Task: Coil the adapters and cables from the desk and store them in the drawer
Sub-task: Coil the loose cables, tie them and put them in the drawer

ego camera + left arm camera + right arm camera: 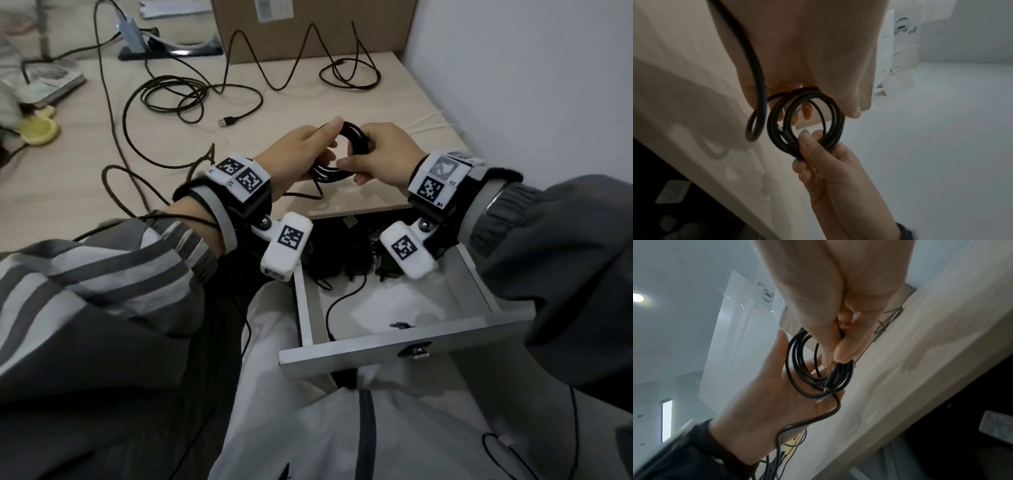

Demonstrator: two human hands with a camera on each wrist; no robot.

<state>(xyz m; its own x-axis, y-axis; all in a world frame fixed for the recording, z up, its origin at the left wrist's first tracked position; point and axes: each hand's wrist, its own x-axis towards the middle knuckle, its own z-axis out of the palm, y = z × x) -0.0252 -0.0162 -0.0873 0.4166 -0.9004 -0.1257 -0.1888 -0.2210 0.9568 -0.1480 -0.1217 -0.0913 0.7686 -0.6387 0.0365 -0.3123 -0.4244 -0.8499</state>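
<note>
Clearly the job was only partly done. At the far left of the desk (85,178) a long dark cable (113,113) trailed loose toward the near edge, and just right of it a black USB cable (178,99) lay in a slack, untidy heap with its plug (227,121) pointing right. Further right, by the cardboard box (308,27), a braided cable (308,58) stood in zigzag kinks, uncoiled. A thin white cable (428,121) ran along the desk's right edge. All of these looked left to do.

Between them, above the desk's near edge, the black coil (346,150) was the piece in hand. The left hand (298,154) held its left side, thumb over the top and palm cupping the loops from beneath, fingers only loosely bent. The right hand (380,154) pinched the coil's right side firmly between thumb and curled fingers. A short tail hung from the bundle below the left hand, so the winding seemed nearly, not fully, finished.

Below the hands, near and to the right, the drawer (376,353) stood open. Dark adapters (346,260) and a loose black lead (339,308) already sat inside it, toward the back, suggesting some items were stored. The coil itself was not yet in the drawer; it hung above the desk edge, just beyond the drawer's back.
</note>
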